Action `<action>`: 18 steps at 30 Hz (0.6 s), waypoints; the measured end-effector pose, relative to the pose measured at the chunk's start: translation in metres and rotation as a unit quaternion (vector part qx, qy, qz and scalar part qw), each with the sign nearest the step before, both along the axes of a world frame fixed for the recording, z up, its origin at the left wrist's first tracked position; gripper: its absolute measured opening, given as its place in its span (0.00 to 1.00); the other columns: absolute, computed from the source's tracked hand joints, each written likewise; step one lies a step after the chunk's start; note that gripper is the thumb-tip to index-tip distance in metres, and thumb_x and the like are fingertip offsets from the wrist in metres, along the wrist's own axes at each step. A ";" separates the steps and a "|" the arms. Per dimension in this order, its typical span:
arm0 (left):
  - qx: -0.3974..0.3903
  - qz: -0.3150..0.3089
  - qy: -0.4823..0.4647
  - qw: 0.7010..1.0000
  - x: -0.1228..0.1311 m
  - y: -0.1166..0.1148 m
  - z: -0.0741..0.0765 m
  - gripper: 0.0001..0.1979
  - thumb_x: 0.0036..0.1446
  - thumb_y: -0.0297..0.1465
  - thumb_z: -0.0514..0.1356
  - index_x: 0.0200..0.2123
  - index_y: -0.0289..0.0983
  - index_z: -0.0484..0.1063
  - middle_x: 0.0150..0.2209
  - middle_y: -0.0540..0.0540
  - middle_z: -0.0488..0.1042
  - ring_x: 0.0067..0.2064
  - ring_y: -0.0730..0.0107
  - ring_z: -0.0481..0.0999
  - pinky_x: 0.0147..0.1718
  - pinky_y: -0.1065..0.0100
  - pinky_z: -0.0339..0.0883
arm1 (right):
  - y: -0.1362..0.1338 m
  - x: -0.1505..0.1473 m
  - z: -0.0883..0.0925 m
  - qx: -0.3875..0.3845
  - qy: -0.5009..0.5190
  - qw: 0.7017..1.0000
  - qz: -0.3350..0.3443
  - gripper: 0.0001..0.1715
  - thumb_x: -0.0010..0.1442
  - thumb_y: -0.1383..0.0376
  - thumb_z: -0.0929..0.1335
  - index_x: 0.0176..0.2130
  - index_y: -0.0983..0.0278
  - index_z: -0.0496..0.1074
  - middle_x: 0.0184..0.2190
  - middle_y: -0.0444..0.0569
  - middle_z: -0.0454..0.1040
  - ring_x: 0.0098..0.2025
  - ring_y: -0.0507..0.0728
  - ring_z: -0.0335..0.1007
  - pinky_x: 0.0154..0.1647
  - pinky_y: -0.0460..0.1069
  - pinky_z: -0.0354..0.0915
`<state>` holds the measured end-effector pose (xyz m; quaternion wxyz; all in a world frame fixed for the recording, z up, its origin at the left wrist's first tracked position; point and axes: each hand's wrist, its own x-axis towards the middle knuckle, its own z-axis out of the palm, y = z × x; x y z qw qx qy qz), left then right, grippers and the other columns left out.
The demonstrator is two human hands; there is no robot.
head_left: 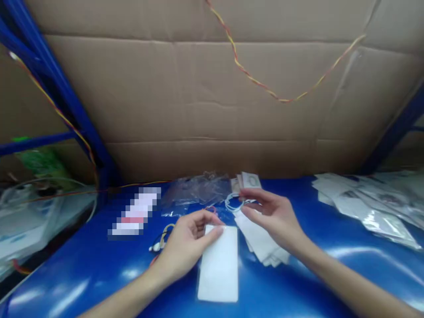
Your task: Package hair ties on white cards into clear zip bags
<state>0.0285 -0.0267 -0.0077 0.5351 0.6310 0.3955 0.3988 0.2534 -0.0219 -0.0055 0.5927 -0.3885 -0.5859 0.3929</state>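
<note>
My left hand is closed on the top edge of a white card in a clear plastic bag, thumb in front and fingers behind. My right hand pinches a small coil of pale thin cable between thumb and fingertips, above and to the right of the bag. Beneath the right hand lies a fanned stack of white cards. Beside my left hand are coiled cables with white earbud-like ends, partly hidden by that hand. A bit of pink cable shows behind its fingers.
Clear plastic bags lie at the back, near small printed packets. A pile of filled bags is on the right of the blue table. Cardboard stands behind, with a twisted red-yellow wire hanging across.
</note>
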 end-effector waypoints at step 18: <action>0.004 -0.012 0.021 1.000 -0.001 -0.003 -0.007 0.18 0.55 0.34 0.71 0.49 0.37 0.78 0.43 0.41 0.85 0.47 0.55 0.84 0.44 0.62 0.78 | -0.013 -0.005 -0.001 0.085 -0.140 0.986 -0.030 0.05 0.55 0.62 0.79 0.33 0.61 0.84 0.33 0.50 0.86 0.35 0.60 0.83 0.36 0.50 0.76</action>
